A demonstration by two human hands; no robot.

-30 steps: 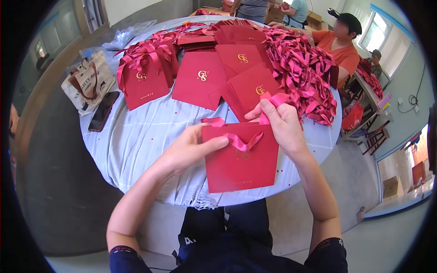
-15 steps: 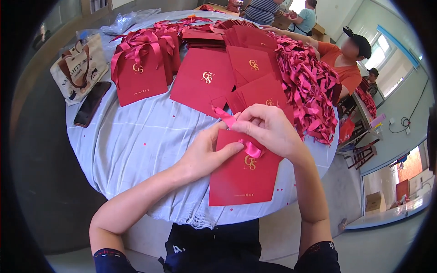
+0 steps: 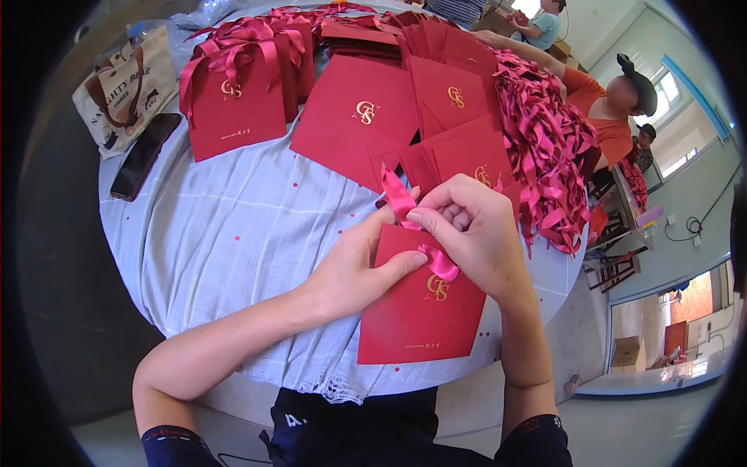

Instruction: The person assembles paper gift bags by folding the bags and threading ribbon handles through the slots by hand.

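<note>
A red paper gift bag [image 3: 420,331] with a gold emblem lies flat near the table's front edge. My left hand [image 3: 354,257] grips its upper left edge, thumb pressed on a pink ribbon end [image 3: 440,263] on the front and fingers behind. With thumb and curled fingers, my right hand [image 3: 478,233] pinches the pink ribbon [image 3: 397,194] at the bag's top. That ribbon's free end sticks up beyond the bag. Just past my hands lie a large flat red bag [image 3: 358,121] and a fanned stack of red bags [image 3: 471,148]. My fingers hide the ribbon holes.
Finished-looking bags with ribbon handles [image 3: 237,109] stand at the far left, beside a phone [image 3: 145,156] and a canvas tote [image 3: 124,89]. A heap of pink ribbons [image 3: 548,156] fills the right side. A person in orange [image 3: 603,109] sits beyond it.
The view has shifted slightly. My right hand has drawn back a little from the left, and more of the ribbon's upright end shows. Both hands keep hold.
</note>
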